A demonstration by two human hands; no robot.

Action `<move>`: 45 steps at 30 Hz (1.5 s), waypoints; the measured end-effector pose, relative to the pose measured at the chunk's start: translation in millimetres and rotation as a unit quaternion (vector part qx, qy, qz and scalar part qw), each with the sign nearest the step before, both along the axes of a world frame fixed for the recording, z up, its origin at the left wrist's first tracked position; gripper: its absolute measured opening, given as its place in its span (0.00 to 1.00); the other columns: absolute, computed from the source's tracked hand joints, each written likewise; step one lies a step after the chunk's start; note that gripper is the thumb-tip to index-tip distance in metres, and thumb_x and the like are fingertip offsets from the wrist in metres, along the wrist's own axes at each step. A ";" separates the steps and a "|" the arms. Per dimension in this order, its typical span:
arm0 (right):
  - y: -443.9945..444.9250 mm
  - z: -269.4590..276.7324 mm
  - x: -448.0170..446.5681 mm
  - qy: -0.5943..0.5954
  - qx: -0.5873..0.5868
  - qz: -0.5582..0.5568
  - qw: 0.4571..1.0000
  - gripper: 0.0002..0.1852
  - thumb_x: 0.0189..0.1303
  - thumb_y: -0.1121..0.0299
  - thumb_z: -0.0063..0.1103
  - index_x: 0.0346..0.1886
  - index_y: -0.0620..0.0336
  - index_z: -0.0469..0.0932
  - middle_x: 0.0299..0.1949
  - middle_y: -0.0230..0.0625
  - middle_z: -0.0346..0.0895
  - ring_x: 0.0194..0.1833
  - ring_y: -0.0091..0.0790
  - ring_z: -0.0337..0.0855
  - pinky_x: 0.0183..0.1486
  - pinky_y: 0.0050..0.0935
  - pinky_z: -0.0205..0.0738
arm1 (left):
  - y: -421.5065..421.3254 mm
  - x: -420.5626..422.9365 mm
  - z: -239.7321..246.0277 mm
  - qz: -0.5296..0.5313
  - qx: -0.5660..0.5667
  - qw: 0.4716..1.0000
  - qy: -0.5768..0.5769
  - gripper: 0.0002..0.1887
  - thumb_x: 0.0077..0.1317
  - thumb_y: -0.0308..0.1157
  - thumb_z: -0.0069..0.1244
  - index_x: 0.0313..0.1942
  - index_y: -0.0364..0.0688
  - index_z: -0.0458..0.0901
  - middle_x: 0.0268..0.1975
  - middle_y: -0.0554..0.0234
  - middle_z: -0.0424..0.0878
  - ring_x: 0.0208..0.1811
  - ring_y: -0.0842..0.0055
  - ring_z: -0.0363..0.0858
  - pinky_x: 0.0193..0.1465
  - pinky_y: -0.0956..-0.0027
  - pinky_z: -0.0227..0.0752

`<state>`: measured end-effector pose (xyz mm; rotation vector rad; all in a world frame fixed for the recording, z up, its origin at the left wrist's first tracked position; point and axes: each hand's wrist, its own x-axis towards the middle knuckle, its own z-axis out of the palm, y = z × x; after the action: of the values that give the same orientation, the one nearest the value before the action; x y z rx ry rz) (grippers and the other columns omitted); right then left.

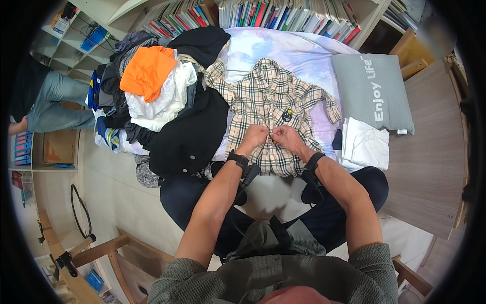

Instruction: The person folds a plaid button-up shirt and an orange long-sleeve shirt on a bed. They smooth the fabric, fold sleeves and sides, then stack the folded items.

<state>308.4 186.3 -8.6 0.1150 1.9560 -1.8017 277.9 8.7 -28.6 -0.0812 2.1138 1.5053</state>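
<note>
A beige plaid button-up shirt [250, 95] lies front side up, its collar away from me and its sleeves spread out. At the middle of its button placket, my left hand [257, 136] pinches the fabric edge with curled fingers. Close beside it on the right, my right hand [284, 137] pinches the placket too, fingertips nearly meeting the left ones. A dark round patch with a small yellow face [287, 115] sits on the shirt front just above my right hand. Both wrists wear black straps with small devices.
Left of the shirt rises a heap of clothes, with an orange garment [148, 70] on top and a black garment [190, 133] beside it. A grey cushion [368, 91] and folded white cloth [366, 144] lie right. Books [281, 17] stand behind. Another person's legs [60, 102] show far left.
</note>
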 end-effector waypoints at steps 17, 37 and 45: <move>-3.4 5.8 2.0 0.036 0.046 0.001 0.998 0.09 0.63 0.70 0.61 0.37 0.67 0.81 0.29 0.30 0.80 0.29 0.19 0.76 0.34 0.21 0.73 | 2.3 7.1 24.0 0.031 0.032 0.998 -0.044 0.11 0.67 0.31 0.54 0.34 0.31 0.85 0.26 0.66 0.82 0.23 0.86 0.74 0.25 0.79 0.69; -0.9 1.5 -5.8 -0.047 0.004 0.013 0.999 0.08 0.69 0.72 0.54 0.41 0.69 0.76 0.31 0.36 0.80 0.31 0.26 0.83 0.35 0.24 0.80 | -2.2 9.8 4.5 -0.015 0.003 0.998 0.060 0.12 0.70 0.33 0.52 0.39 0.31 0.84 0.26 0.68 0.82 0.25 0.86 0.75 0.29 0.78 0.70; -3.7 2.4 -2.3 -0.019 0.028 0.008 0.999 0.08 0.68 0.70 0.54 0.40 0.68 0.76 0.30 0.36 0.80 0.30 0.26 0.83 0.34 0.24 0.80 | 0.4 12.0 6.5 -0.021 -0.032 0.991 0.129 0.11 0.68 0.29 0.52 0.43 0.28 0.82 0.30 0.64 0.84 0.29 0.82 0.77 0.34 0.75 0.73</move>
<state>306.1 182.6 -6.2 0.1506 1.9758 -1.7213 289.9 9.1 -22.2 0.1415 2.3499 1.4895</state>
